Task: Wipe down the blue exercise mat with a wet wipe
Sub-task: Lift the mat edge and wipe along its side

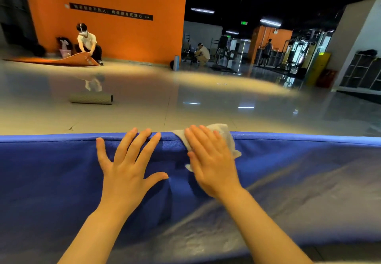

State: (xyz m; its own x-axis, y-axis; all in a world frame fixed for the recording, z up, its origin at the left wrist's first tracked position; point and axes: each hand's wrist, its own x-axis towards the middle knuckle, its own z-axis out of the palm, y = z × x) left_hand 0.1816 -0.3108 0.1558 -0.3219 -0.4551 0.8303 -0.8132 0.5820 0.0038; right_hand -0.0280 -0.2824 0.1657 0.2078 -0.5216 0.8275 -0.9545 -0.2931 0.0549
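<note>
The blue exercise mat (51,171) spans the whole lower half of the head view, its far edge running left to right across the middle. A white wet wipe (225,134) lies on that far edge, partly hanging over it. My right hand (210,160) lies flat on the wipe with straight fingers, pressing it to the mat. My left hand (127,160) rests flat on the mat just to the left, fingers spread, fingertips at the far edge. A shiny wet streak shows on the mat at the right.
Glossy tiled floor (185,102) stretches beyond the mat. A rolled grey mat (91,98) lies on it at left. A person handles an orange mat (61,59) by the orange wall. Gym machines (288,53) and other people stand far right.
</note>
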